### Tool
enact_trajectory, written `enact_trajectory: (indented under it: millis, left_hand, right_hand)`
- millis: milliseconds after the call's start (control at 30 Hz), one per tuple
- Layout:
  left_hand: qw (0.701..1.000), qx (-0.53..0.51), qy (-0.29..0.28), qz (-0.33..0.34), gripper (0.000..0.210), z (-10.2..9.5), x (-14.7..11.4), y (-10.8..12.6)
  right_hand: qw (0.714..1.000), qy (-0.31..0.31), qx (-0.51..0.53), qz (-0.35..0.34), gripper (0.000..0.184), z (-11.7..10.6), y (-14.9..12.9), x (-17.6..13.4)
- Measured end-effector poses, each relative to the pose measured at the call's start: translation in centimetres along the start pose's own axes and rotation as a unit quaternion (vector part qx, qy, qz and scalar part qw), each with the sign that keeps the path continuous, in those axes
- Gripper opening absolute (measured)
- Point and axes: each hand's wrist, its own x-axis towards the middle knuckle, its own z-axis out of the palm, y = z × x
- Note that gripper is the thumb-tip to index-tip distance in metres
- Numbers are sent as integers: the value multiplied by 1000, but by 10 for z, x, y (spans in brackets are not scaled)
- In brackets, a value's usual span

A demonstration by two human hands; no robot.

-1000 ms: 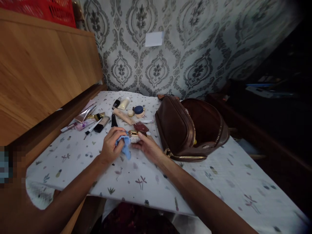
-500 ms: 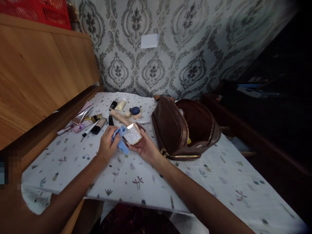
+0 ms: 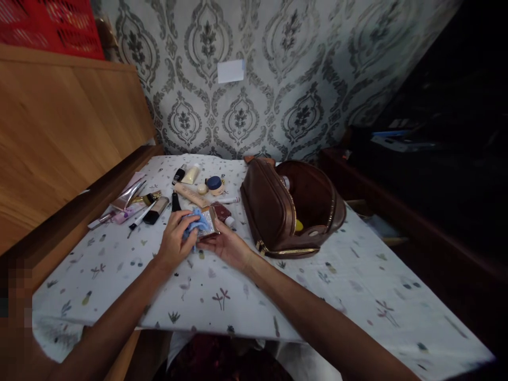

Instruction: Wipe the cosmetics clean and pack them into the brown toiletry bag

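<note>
- One glittery case (image 3: 209,224), held tilted between the two hands, seemingly just above the table (image 3: 246,315).
- One blue cloth (image 3: 194,219), bunched over the left part of the case's glittery face.
- The left hand (image 3: 175,233) has its grip closed on the cloth, fingers pressing it against the case; the right hand (image 3: 226,244) has its grip around the case's right side and underside.
- As far as can be judged, the wiping is under way: part of the glittery face is under the cloth, the right part lies bare. How much is already clean cannot be told, and the case is not yet set down.
- Just beyond: one dark red item (image 3: 223,211), one beige tube (image 3: 191,194), one black tube (image 3: 175,202), one white stick (image 3: 230,200).
- Farther back: one small pale pot (image 3: 202,189), one navy-lidded jar (image 3: 215,184), one cream tube (image 3: 191,174), one black bottle (image 3: 179,174).
- To the left: one foundation bottle (image 3: 156,210) and one slim brush (image 3: 139,219), beside an overlapping cluster too tangled to count.
- To the right: one brown bag (image 3: 265,206), unzipped, a yellow item (image 3: 299,225) inside.
</note>
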Motion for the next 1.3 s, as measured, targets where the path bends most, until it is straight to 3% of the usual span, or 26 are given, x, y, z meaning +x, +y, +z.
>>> enact_trajectory:
  millis: [167,500,633,833,1133,1300]
  left_hand:
    - [1000,-23,5,-4,8,6,1,3]
    - [994,-46,76,-61,10,6,1,4]
    - [993,-47,89,-64,15,3,1,3]
    - [996,-46,75,21,17,0,4,9]
    - [988,-54,-1,148,21,1,0,26]
    - [989,-35,10,143,21,2,1,27]
  right_hand:
    - [999,-2,-10,-48,38,3,0,-2]
    - [996,17,-79,-30,42,0,8,4]
    - [992,-21,-119,-46,44,2,8,2]
    - [992,-21,-115,-42,48,5,2,-1]
    - [996,-14,-63,-60,40,2,3,2]
    - [996,-14,-65,-53,40,2,2,2]
